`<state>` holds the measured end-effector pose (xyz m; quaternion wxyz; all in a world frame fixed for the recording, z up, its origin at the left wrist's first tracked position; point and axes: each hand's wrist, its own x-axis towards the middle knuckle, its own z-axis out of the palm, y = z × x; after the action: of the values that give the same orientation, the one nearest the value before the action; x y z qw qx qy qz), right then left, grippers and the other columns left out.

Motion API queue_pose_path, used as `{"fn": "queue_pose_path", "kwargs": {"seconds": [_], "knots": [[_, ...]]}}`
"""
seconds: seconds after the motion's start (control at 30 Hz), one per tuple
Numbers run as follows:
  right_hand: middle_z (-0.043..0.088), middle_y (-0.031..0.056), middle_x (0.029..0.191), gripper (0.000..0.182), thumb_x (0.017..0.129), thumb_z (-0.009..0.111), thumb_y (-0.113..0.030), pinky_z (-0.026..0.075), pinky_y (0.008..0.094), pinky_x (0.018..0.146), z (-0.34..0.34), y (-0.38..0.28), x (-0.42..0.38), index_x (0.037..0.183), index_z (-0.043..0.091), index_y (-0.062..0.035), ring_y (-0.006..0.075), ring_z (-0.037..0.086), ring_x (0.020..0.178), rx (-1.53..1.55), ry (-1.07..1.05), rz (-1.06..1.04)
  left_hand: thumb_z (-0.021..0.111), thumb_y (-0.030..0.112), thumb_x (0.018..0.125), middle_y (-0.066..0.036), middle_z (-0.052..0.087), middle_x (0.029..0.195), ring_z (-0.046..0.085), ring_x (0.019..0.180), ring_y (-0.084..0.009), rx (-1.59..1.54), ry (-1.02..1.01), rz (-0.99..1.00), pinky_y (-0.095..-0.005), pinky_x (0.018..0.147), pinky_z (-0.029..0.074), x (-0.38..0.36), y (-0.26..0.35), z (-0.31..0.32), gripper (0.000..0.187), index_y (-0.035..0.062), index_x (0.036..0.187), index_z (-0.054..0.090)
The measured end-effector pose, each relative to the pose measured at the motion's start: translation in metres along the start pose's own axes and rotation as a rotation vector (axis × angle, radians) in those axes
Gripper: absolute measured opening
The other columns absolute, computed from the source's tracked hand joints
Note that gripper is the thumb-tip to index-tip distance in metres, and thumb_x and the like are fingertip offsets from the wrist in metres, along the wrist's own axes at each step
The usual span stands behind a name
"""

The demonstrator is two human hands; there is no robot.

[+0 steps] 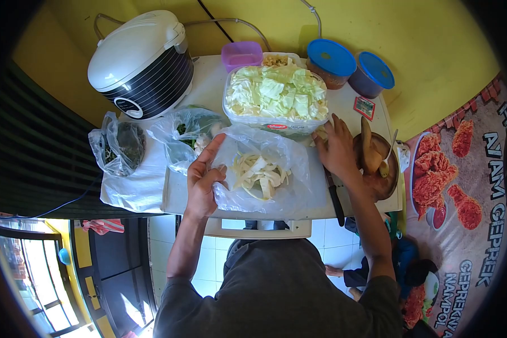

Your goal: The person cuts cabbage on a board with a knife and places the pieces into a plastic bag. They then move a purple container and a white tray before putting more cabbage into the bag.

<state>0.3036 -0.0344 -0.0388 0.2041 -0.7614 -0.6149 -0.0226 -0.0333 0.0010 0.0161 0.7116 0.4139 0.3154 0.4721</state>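
At a crowded bench (355,107), the left hand (204,179) pinches open the rim of a clear plastic bag (265,174) of sliced vegetable so it gapes, while the right hand (337,149) rests flat, fingers spread, beside the cabbage tub (276,96), grasping nothing.

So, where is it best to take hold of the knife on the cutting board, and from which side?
Probably by the black handle, coming from the near edge of the board. The knife lies lengthwise with its handle end toward the person and free, while the blade end is hidden under the right hand and beside the bag.
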Motion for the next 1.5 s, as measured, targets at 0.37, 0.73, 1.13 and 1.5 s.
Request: {"fn": "queue_pose_path", "kwargs": {"seconds": [0.37, 0.73, 1.13, 1.5], "knots": [[0.044, 0.0284, 0.157, 0.065, 0.091, 0.069, -0.025, 0.037, 0.0608, 0.116, -0.002, 0.020, 0.050, 0.146, 0.052, 0.0035, 0.0451, 0.039, 0.148, 0.076, -0.310, -0.097, 0.051, -0.008, 0.074, -0.015, 0.057, 0.152, 0.055, 0.069, -0.0018, 0.001, -0.046, 0.005, -0.0160, 0.060, 0.047, 0.002, -0.006, -0.001, 0.079, -0.0048, 0.153, 0.050], [0.069, 0.0255, 0.097, 0.029, 0.083, 0.073, -0.007, 0.056, 0.0501, 0.083, 0.006, 0.010, 0.035, 0.108, 0.060, 0.0023, 0.0456, 0.070, 0.093, 0.396, 0.048, -0.125, 0.050, -0.011, 0.075, -0.018, 0.052, 0.156, 0.063, 0.112, -0.0130, 0.051, -0.145, -0.074, -0.0233, 0.094, 0.050, -0.002, 0.004, -0.003, 0.083, -0.0054, 0.158, 0.043], [0.067, 0.0111, 0.097, 0.015, 0.090, 0.067, 0.001, 0.051, 0.0327, 0.075, -0.055, 0.005, 0.036, 0.094, 0.053, -0.0033, 0.0157, 0.064, 0.087, 0.713, 0.616, 0.144, 0.050, -0.009, 0.076, -0.020, 0.040, 0.165, 0.047, 0.146, -0.0230, 0.075, -0.233, -0.089, -0.0309, 0.117, 0.039, -0.007, 0.009, -0.004, 0.087, -0.0045, 0.162, 0.036], [0.067, 0.0116, 0.103, 0.025, 0.084, 0.073, 0.005, 0.051, 0.0285, 0.078, -0.046, -0.145, -0.019, 0.097, 0.054, -0.0044, 0.0155, 0.065, 0.089, 1.058, 0.022, -0.542, 0.052, -0.009, 0.075, -0.018, 0.044, 0.161, 0.054, 0.137, -0.0190, 0.014, -0.268, -0.119, -0.0269, 0.107, 0.046, 0.000, 0.012, 0.003, 0.089, -0.0038, 0.163, 0.034]]}}
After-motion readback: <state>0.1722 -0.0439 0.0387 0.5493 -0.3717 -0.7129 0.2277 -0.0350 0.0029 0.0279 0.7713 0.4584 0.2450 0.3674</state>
